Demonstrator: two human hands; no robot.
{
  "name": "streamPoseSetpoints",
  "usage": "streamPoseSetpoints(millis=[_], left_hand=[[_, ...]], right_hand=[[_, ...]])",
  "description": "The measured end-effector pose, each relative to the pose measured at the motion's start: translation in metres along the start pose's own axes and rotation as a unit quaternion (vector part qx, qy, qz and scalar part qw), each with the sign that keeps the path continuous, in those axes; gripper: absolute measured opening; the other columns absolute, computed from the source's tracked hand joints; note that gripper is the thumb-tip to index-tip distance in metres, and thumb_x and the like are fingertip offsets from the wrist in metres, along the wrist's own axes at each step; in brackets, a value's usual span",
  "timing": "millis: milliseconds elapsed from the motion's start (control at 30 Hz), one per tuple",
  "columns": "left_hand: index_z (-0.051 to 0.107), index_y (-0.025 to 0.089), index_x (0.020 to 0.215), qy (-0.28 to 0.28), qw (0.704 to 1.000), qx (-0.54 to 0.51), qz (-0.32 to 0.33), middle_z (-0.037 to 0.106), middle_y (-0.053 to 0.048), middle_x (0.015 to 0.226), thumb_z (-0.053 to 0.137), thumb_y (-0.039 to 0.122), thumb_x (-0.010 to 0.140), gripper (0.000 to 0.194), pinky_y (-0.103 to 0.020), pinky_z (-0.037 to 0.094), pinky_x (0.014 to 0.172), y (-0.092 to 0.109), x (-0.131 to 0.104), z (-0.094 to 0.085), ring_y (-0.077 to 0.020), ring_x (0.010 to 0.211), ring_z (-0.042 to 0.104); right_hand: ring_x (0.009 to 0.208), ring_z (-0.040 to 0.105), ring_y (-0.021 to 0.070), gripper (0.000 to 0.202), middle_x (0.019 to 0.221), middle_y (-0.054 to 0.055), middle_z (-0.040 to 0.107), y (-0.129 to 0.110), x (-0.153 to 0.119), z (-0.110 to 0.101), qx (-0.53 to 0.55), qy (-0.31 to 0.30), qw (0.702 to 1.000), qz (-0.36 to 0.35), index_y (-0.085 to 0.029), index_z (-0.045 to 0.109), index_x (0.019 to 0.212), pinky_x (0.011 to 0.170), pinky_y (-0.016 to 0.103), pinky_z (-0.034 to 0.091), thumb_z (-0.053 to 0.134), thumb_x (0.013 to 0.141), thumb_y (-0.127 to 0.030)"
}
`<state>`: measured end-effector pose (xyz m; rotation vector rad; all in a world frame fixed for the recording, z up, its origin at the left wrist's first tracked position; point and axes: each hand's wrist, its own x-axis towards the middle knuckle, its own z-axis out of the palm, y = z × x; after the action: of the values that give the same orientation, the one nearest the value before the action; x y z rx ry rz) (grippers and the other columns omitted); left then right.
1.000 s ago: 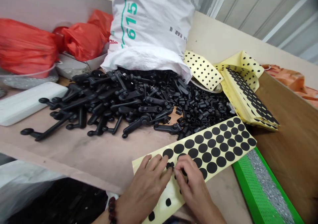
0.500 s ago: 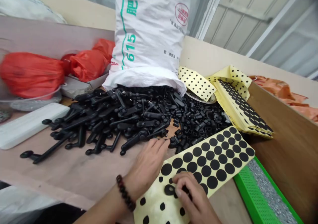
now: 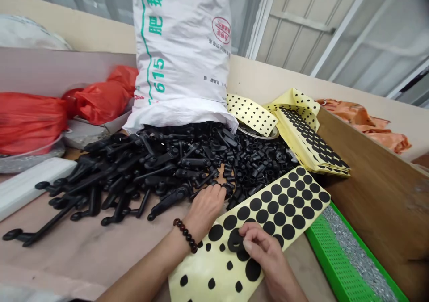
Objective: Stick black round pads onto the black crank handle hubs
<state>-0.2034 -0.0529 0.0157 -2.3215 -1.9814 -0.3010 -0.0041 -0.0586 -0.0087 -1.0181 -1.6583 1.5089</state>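
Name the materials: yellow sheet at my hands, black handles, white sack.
Yellow sheet: probably coated paper, glossy where it catches light; its flat matte discs, perhaps foam or rubber. Black handles: likely moulded plastic, satin, softly highlighted. White sack: perhaps woven plastic, dull, creased.

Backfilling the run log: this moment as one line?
left hand: at black parts pile, grip unclear | right hand: pinching black holed disc | yellow sheet: under right hand

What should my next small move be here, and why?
Probably close your left hand on one of the small black cylindrical parts: it is at their edge, while your right hand pinches a black round sticker over the yellow sticker sheet. Whether the left hand holds one is hidden.
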Motion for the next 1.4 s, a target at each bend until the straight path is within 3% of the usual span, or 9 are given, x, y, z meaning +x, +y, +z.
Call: streamPoseSetpoints(millis=[100, 233, 400, 500, 567, 700, 767, 967, 1400], left_hand=[[0.05, 0.011, 0.104, 0.003, 1.0, -0.012, -0.025, 0.054, -0.009, 0.094, 0.038, -0.01, 0.072, 0.04, -0.033, 0.046, 0.071, 0.004, 0.007, 0.004, -0.0231, 0.085, 0.053], [0.054, 0.014, 0.092, 0.002, 0.997, -0.059, -0.058, 0.053, -0.01, 0.096, 0.037, -0.007, 0.073, 0.033, -0.032, 0.047, 0.066, 0.004, 0.011, 0.004, -0.0227, 0.082, 0.054], [0.049, 0.017, 0.101, 0.005, 0.979, -0.171, -0.115, 0.056, -0.008, 0.096, 0.037, 0.001, 0.076, 0.032, -0.035, 0.044, 0.081, -0.007, -0.013, -0.009, -0.0229, 0.093, 0.053], [0.046, 0.018, 0.101, -0.019, 0.956, -0.251, -0.15, 0.061, -0.004, 0.086, 0.039, 0.005, 0.074, 0.031, -0.03, 0.047, 0.071, -0.013, -0.032, -0.019, -0.0195, 0.082, 0.058], [0.046, 0.019, 0.104, -0.066, 0.904, -0.381, -0.185, 0.062, 0.0, 0.077, 0.04, 0.009, 0.072, 0.033, -0.025, 0.047, 0.059, -0.012, -0.042, -0.024, -0.0156, 0.066, 0.059], [0.05, 0.015, 0.103, -0.111, 0.682, -0.673, -0.264, 0.06, 0.001, 0.069, 0.052, 0.017, 0.065, 0.038, -0.022, 0.043, 0.055, -0.001, -0.052, -0.025, -0.0129, 0.061, 0.055], [0.052, 0.013, 0.102, -0.115, 0.649, -0.705, -0.262, 0.06, 0.001, 0.068, 0.054, 0.018, 0.064, 0.038, -0.021, 0.04, 0.054, 0.006, -0.054, -0.019, -0.0107, 0.057, 0.052], [0.056, 0.014, 0.109, -0.146, 0.635, -0.713, -0.26, 0.063, -0.001, 0.077, 0.052, 0.015, 0.066, 0.043, -0.02, 0.039, 0.051, 0.016, -0.06, -0.006, -0.0094, 0.056, 0.05], [0.058, 0.019, 0.115, -0.152, 0.642, -0.716, -0.229, 0.069, -0.002, 0.094, 0.05, 0.011, 0.07, 0.047, -0.018, 0.043, 0.058, 0.018, -0.064, -0.015, -0.0147, 0.079, 0.059]], right_hand=[[0.084, 0.055, 0.0217, 0.022, 0.094, 0.008, 0.058, -0.002, 0.0, 0.003, 0.044, 0.022, 0.999, 0.005, -0.019, 0.059, 0.067, 0.069, 0.029, 0.047, 0.064, 0.075, -0.039], [0.083, 0.052, 0.0209, 0.022, 0.091, 0.007, 0.057, -0.008, 0.0, 0.003, 0.099, 0.038, 0.993, 0.041, -0.018, 0.059, 0.063, 0.07, 0.028, 0.044, 0.07, 0.069, -0.037], [0.079, 0.048, 0.0174, 0.02, 0.09, 0.005, 0.055, -0.016, 0.0, -0.001, 0.197, 0.015, 0.977, 0.082, -0.017, 0.057, 0.061, 0.069, 0.026, 0.04, 0.07, 0.07, -0.03], [0.078, 0.048, 0.017, 0.019, 0.09, 0.004, 0.054, -0.02, 0.001, -0.004, 0.245, -0.003, 0.965, 0.096, -0.016, 0.057, 0.061, 0.069, 0.027, 0.039, 0.07, 0.07, -0.028], [0.079, 0.048, 0.0177, 0.018, 0.089, 0.004, 0.054, -0.025, 0.002, -0.004, 0.263, -0.016, 0.959, 0.102, -0.016, 0.057, 0.062, 0.071, 0.028, 0.039, 0.069, 0.071, -0.027], [0.082, 0.05, 0.0186, 0.017, 0.092, 0.005, 0.056, -0.036, 0.006, 0.002, 0.261, -0.034, 0.958, 0.115, -0.017, 0.057, 0.062, 0.072, 0.028, 0.038, 0.069, 0.07, -0.026], [0.082, 0.049, 0.0182, 0.017, 0.094, 0.005, 0.056, -0.041, 0.008, 0.007, 0.242, -0.039, 0.963, 0.112, -0.017, 0.057, 0.062, 0.072, 0.028, 0.037, 0.069, 0.069, -0.026], [0.081, 0.048, 0.0174, 0.016, 0.092, 0.004, 0.056, -0.041, 0.012, 0.017, 0.196, -0.029, 0.975, 0.099, -0.017, 0.058, 0.06, 0.069, 0.026, 0.036, 0.07, 0.067, -0.026], [0.075, 0.046, 0.015, 0.014, 0.09, 0.004, 0.056, -0.03, 0.014, 0.018, 0.162, -0.041, 0.981, 0.097, -0.017, 0.059, 0.062, 0.064, 0.025, 0.034, 0.067, 0.07, -0.026]])
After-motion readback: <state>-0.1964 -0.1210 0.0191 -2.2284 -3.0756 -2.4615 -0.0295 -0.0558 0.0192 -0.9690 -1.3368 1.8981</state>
